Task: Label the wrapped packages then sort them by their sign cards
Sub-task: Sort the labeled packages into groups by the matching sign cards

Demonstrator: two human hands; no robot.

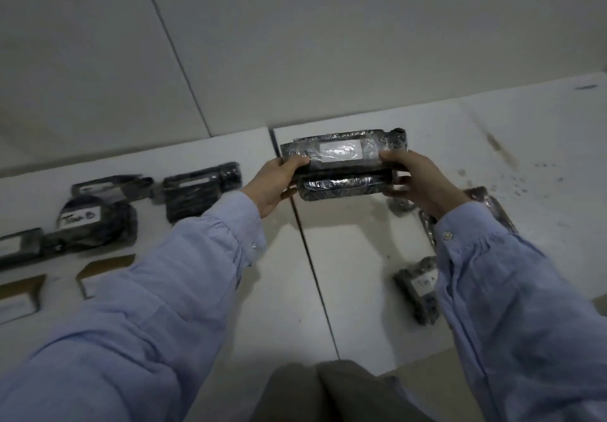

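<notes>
both hands hold one wrapped package (345, 165) in the air above the white worktop (492, 145), its long axis running left to right across the view. the left hand (279, 182) closes its grip on the left short end, thumb on the top face; the right hand (417, 182) closes its grip on the right short end in the same way. each grip is narrow and full, holding the package and nothing else. a white label (341, 151) lies on the top face, between the two thumbs, with handwriting too blurred to read with certainty.

two sorted groups flank the package. to the left, well apart, lies a cluster of dark wrapped packages, one with a label reading roughly "team b" (80, 219), and near it brown sign cards (98, 274). to the right and nearer the body, partly behind the right sleeve, lies a smaller package (417, 287) whose label seems to end in "a".

the package sits just right of the seam (312, 251) between the two worktop panels, so the right-hand group is the nearer one. judged from this, labelling of this piece looks done and placing remains; if the label matches the right group, the move is a short pull back and right, led by the right hand.
</notes>
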